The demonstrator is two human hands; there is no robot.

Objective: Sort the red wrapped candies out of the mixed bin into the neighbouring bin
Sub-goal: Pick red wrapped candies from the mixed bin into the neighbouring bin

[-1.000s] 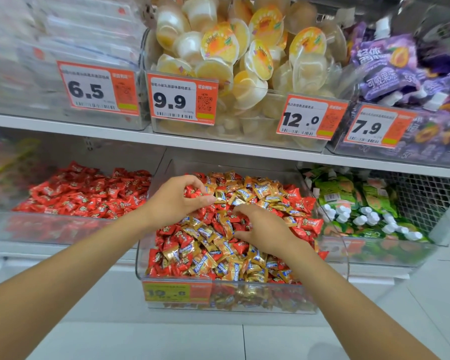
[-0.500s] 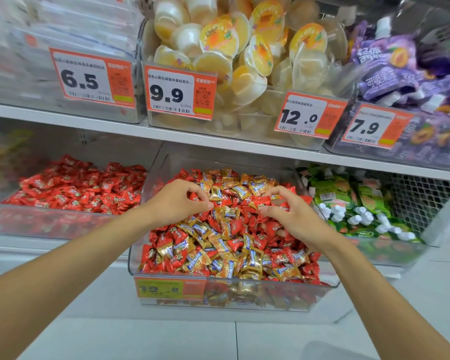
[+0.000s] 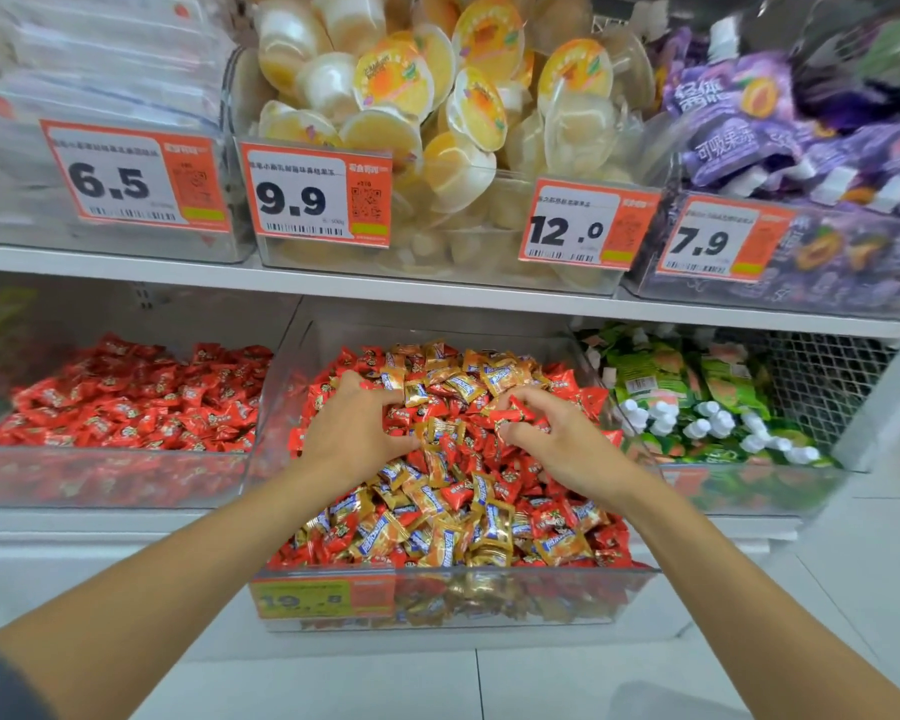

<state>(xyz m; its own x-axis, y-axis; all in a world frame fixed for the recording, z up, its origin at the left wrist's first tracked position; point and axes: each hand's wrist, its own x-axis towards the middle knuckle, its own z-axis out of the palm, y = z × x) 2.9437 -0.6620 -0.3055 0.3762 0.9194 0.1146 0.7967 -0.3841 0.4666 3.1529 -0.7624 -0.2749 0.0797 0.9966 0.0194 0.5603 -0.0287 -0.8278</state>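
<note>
Shop shelving fills my view, a white shelf board [image 3: 437, 298] running across it with clear bins above and below. Straight ahead of me on the lower level sits the mixed bin [image 3: 515, 597], a clear plastic box heaped with red wrapped candies [image 3: 458, 498] and gold wrapped candies [image 3: 442, 543] jumbled together. An orange price tag [image 3: 323, 597] reading 19.8 sits on the left of its front wall.

Both my hands are on the far half of the pile. My left hand [image 3: 354, 433] lies palm down on the heap, thumb spread toward the back and fingers curled into the wrappers; I cannot tell whether they have caught anything. My right hand [image 3: 557, 439] is near it but apart, and its thumb and forefinger pinch one red wrapped candy [image 3: 513, 410] at the top of the pile.

Just beside the mixed bin on the left stands the neighbouring bin [image 3: 100, 475], also clear, holding a red heap [image 3: 136, 402] of the same red sweets. On the right are green pouches [image 3: 697, 402] with white caps, and wire mesh [image 3: 827, 387] behind them.

On the upper shelf, jelly cups [image 3: 401, 85] are piled in the middle bin and purple pouches [image 3: 739, 127] lie at the right. Orange tags along that row read 6.5, 9.9, 12.0 and 7.9. Pale floor tiles [image 3: 593, 683] show below.
</note>
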